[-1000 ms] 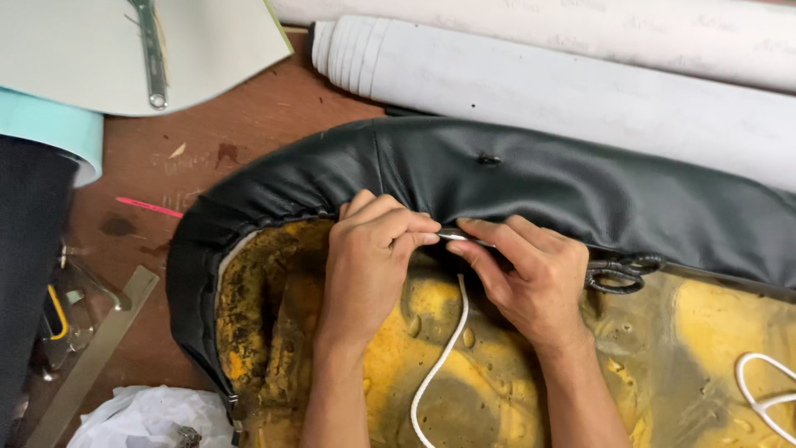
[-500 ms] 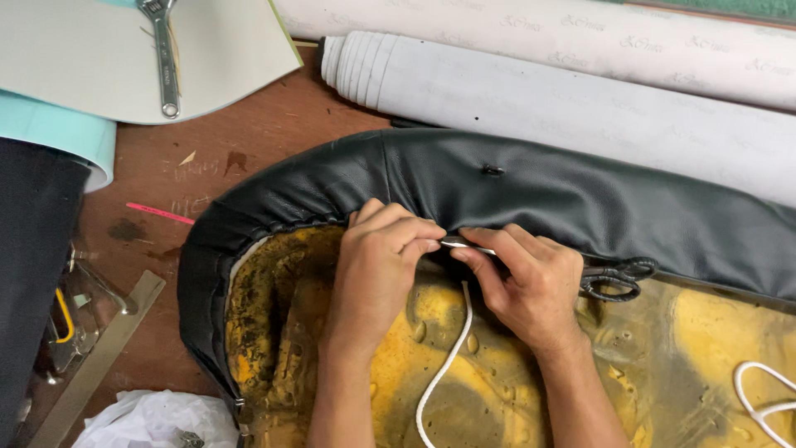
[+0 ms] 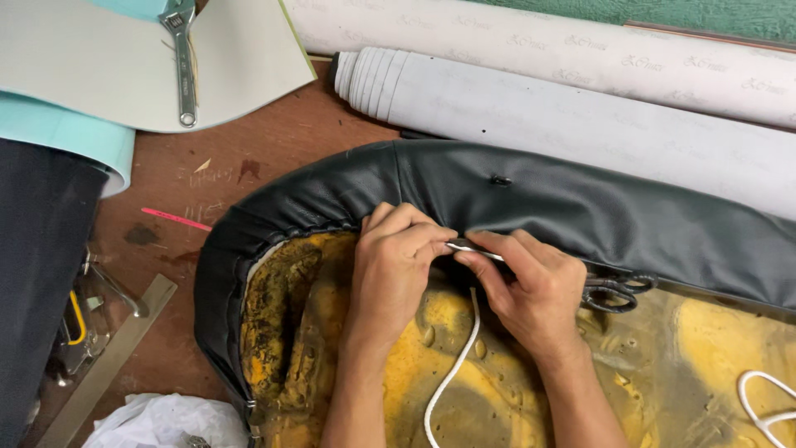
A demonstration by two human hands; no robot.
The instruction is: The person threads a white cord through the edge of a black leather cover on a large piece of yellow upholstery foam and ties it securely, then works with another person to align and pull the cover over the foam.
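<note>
Seat cushion (image 3: 464, 373), yellow foam side up, lay on the counter (image 3: 274, 158) with a black leather cover (image 3: 580, 207) pulled over its far and left edges. Both hands met at the cover's hem, near the middle of the cushion. Left hand (image 3: 396, 261) was curled tight, fingertips pinching the hem edge and touching the end of a thin metal needle (image 3: 474, 249). Right hand (image 3: 531, 286) was closed on the same needle, thumb and forefinger clamped on its shaft, needle lying nearly level between the two hands. White cord (image 3: 452, 373) ran from under the hands down across the foam toward the person. Could not tell how the cord joined the needle.

Black-handled scissors (image 3: 613, 290) lay on the foam just right of the right hand. Second loop of white cord (image 3: 767, 398) sat at the far right edge. Two grey fabric rolls (image 3: 580, 108) lay beyond the cushion. Adjustable wrench (image 3: 184, 58) rested on a pale sheet (image 3: 99, 75) at top left. Metal ruler (image 3: 108, 365) and a white plastic bag (image 3: 166, 419) were at lower left.
</note>
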